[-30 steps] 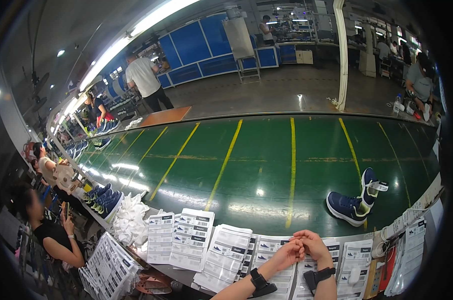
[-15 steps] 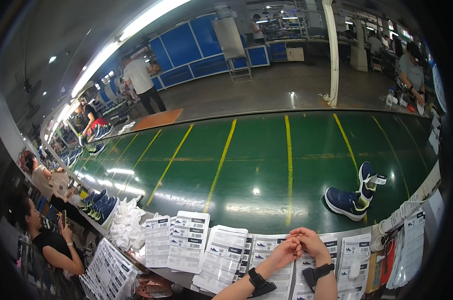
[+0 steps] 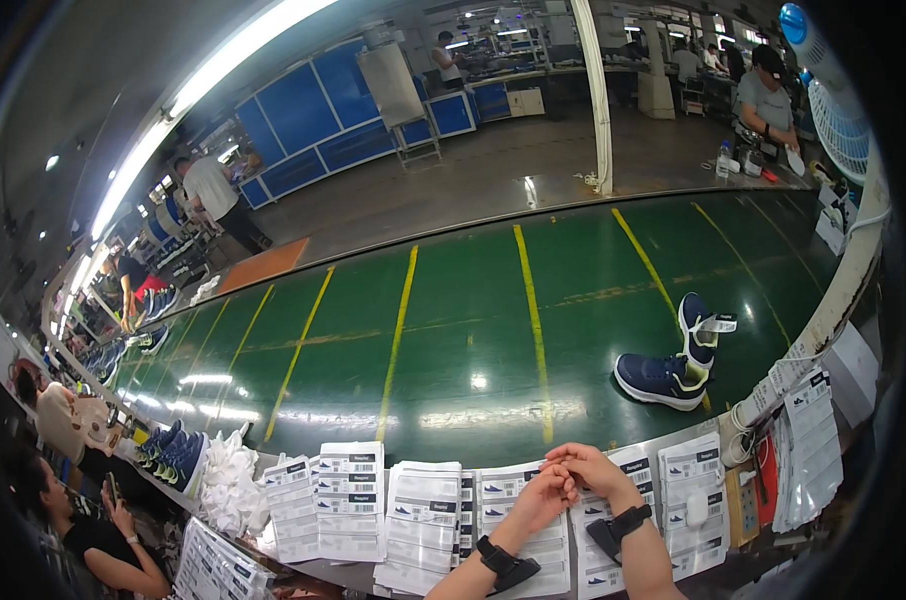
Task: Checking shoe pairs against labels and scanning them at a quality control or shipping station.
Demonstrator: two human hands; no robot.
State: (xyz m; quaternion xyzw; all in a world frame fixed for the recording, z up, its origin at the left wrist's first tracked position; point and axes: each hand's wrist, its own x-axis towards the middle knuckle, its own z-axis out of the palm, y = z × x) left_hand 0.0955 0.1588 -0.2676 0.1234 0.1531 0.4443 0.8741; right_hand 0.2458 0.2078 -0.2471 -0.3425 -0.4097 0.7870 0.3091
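My left hand (image 3: 547, 497) and my right hand (image 3: 591, 472) meet above the near edge of a green conveyor belt (image 3: 463, 375). Both are closed, the curled fingers touching each other, and no object shows between them. Each wrist wears a black strap. Under and beside the hands lie several stacks of white printed label sheets (image 3: 421, 540) with small shoe pictures. Beyond my hands to the right, a navy sports shoe (image 3: 658, 382) sits on the belt. Its mate (image 3: 695, 325) leans against it, with a white tag (image 3: 718, 323) at its opening.
White crumpled paper (image 3: 235, 480) and several navy shoes (image 3: 181, 458) sit at the left. Hanging label sheets (image 3: 805, 455) and a white fan (image 3: 839, 125) are at the right. A person with a phone (image 3: 93, 540) is at the lower left; others work across the belt.
The view has turned right, so the scene sits further left and a fan now shows at the upper right. My hands stay together in much the same pose.
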